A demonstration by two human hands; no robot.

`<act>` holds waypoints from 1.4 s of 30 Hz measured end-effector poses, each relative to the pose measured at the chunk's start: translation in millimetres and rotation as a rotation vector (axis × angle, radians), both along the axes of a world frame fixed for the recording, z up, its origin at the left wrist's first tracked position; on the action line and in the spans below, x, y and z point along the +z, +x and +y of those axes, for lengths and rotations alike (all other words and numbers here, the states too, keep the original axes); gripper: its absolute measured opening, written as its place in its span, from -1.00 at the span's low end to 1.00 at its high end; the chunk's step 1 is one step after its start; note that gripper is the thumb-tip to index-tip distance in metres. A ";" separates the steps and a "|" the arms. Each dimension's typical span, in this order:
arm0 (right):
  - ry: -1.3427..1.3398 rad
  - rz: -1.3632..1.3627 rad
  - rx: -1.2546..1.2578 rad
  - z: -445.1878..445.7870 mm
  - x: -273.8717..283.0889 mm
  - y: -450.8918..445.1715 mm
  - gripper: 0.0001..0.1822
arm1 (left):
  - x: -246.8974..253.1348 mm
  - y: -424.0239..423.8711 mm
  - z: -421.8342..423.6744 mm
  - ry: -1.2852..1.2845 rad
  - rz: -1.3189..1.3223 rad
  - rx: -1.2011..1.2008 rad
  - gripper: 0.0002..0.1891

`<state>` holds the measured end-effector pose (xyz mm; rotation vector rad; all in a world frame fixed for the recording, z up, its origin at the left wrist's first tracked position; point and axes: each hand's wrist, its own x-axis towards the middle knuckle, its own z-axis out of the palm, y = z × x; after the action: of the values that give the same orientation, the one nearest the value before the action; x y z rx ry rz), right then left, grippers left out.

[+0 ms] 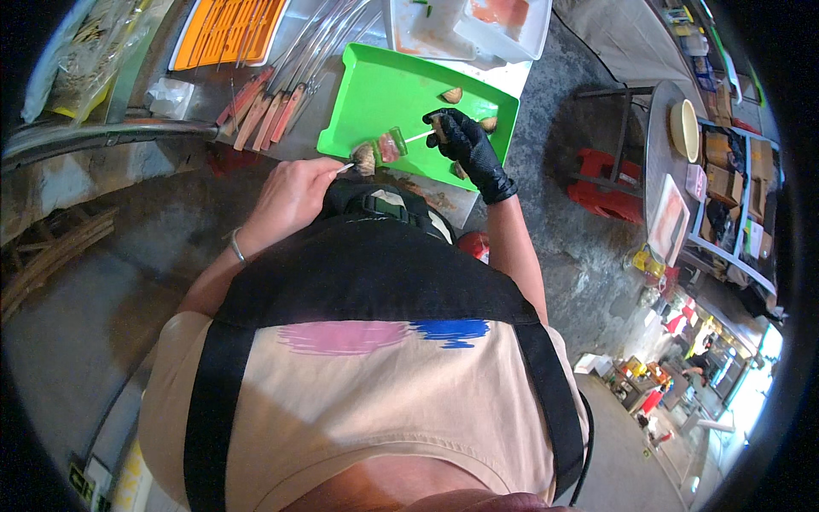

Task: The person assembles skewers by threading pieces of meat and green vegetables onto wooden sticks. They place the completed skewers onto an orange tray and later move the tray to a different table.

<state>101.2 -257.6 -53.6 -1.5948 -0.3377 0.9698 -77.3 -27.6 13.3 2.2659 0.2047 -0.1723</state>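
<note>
My bare left hand (291,195) pinches the near end of a thin pale skewer (419,136) just in front of my apron. Threaded on it are a ridged brown piece (363,159), perhaps a mushroom, and beside that a pink meat-like chunk with green pieces (391,146). In a black glove, my right hand (472,148) grips another brown piece (439,127) at the skewer's far end; whether the tip has pierced it I cannot tell. Beneath lies a bright green plastic tray (377,83). Loose brown pieces (452,95) rest in it, one partly hidden by my glove.
Long metal skewers with wooden handles (272,115) lie left of the tray. Behind them sits an orange slotted tray (227,32) holding thin rods. White plastic containers (429,35) stand behind the green tray. Off right are a round table (662,121) and a red stool (604,192).
</note>
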 end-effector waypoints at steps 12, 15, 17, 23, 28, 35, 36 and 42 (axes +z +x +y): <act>0.352 0.459 -0.413 11.7 -30.6 -10.5 -0.51 | -39.6 -1.5 -17.9 -0.208 -0.046 0.127 -0.79; 0.520 0.550 -0.510 27.1 -32.6 -28.4 -0.51 | -37.6 -3.9 -21.6 -0.149 -0.045 0.155 -0.79; 0.544 0.491 -0.562 29.0 -38.9 -36.8 -0.52 | -28.6 -5.3 -28.5 -0.081 0.021 0.176 -0.79; 0.233 0.123 -0.490 27.6 -56.6 -53.7 -0.63 | -22.5 6.7 -41.8 -0.127 0.090 0.202 -0.79; 0.561 0.629 -0.652 32.8 -21.4 -50.6 -0.40 | -49.0 3.8 -41.9 -0.216 -0.041 0.216 -0.80; 0.506 0.466 -0.422 14.9 -53.5 -44.2 -0.49 | -62.8 2.8 -33.2 -0.272 -0.112 0.152 -0.81; 0.419 0.315 -0.349 14.8 -50.9 -43.8 -0.54 | -62.0 2.6 -32.4 -0.271 -0.098 0.152 -0.81; 0.432 0.369 -0.404 18.9 -38.3 -46.9 -0.66 | -59.3 2.5 -33.4 -0.263 -0.086 0.158 -0.81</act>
<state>54.4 -238.7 -92.0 -1.0125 0.0357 0.7891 -74.8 -61.0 -46.0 1.9822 0.2964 -0.0166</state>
